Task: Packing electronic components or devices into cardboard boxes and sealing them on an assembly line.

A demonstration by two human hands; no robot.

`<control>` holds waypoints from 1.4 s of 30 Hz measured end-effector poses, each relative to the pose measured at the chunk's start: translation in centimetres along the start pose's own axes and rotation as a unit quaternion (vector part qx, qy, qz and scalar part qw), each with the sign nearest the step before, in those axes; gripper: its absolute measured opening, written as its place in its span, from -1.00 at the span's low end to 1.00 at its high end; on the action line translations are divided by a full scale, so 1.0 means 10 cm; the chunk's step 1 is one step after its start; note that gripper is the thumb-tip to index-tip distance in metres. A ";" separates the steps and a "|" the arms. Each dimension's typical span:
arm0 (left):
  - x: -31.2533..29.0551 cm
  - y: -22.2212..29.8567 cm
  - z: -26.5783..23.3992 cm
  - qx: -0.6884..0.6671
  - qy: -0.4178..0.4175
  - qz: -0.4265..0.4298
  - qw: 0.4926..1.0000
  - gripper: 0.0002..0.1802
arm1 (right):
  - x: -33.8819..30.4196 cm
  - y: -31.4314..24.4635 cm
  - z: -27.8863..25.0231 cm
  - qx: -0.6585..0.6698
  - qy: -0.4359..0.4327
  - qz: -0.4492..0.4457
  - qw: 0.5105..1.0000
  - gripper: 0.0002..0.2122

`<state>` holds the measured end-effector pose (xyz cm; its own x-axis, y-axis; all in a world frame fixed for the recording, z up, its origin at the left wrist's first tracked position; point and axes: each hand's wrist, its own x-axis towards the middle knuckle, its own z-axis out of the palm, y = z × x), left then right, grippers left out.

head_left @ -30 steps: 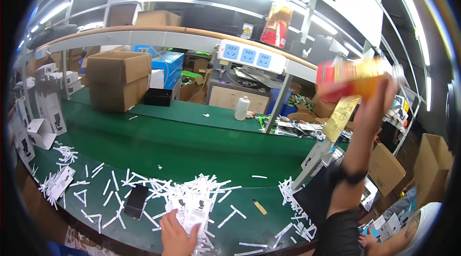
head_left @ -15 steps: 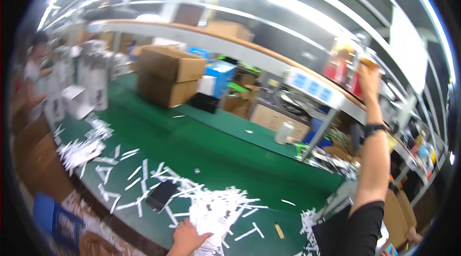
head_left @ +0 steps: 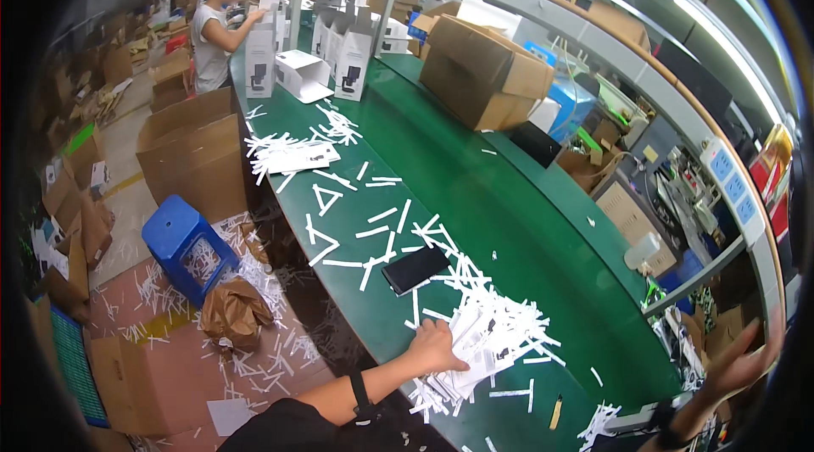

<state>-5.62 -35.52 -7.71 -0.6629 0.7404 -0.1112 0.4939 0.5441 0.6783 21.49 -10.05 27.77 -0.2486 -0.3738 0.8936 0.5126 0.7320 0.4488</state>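
My left hand (head_left: 436,348) rests at the near left edge of a loose stack of white printed sheets (head_left: 479,350), thumb spread over the top and fingers partly bent. Narrow white paper strips (head_left: 526,325) heap around and beneath the sheets. Just beyond that hand lies a flat black box (head_left: 415,270). At the right edge my right hand (head_left: 739,360) is raised near the bench frame, blurred by motion, its fingers apart and nothing visible in it. A yellow cutter-like tool (head_left: 556,412) lies on the green bench (head_left: 475,189) between my hands.
Another stack of sheets (head_left: 301,157) and white boxes (head_left: 352,62) stand farther along, near a co-worker (head_left: 216,32). A brown carton (head_left: 483,70) sits by the rear shelf post. Left of the bench are a blue stool (head_left: 182,236), an open carton (head_left: 191,147) and scattered paper scraps.
My right hand has come down from the upper shelf, where it was at an amber-topped container. The view has swung left; my left hand stays at the sheets.
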 end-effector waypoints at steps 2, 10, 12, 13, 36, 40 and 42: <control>0.04 0.02 0.09 0.005 -0.007 -0.006 1.000 0.13 | -0.52 -0.54 -0.24 0.081 0.001 -0.216 0.973 -0.75; 0.13 0.07 0.13 -0.056 -0.025 -0.042 0.997 0.14 | -1.42 -1.80 -0.54 0.257 -0.161 0.045 0.952 -0.71; 0.09 0.19 0.16 -0.044 -0.026 -0.046 0.998 0.12 | -1.56 -1.77 -0.56 0.231 -0.186 0.102 0.950 -0.73; 0.09 0.24 0.18 -0.040 -0.012 -0.054 0.998 0.11 | -1.64 -1.74 -0.57 0.239 -0.193 0.151 0.940 -0.74; -0.14 1.20 0.05 0.081 -0.021 0.211 0.974 -0.32 | -2.78 -1.97 -0.50 0.393 -0.356 0.509 0.678 -0.24; -0.11 1.14 0.11 0.214 -0.087 0.303 0.925 -0.31 | -3.04 -1.95 -0.33 0.499 -0.377 0.531 0.572 0.01; -0.02 0.87 0.31 0.279 -0.024 0.353 0.893 -0.23 | -3.00 -2.04 -0.33 0.520 -0.417 0.499 0.554 -0.04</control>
<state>0.58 -29.70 -4.02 -0.0569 0.9852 0.1616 0.9915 0.0368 0.1249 21.22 -15.66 -8.18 -0.7830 0.5882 0.2020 0.0933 0.4322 -0.8969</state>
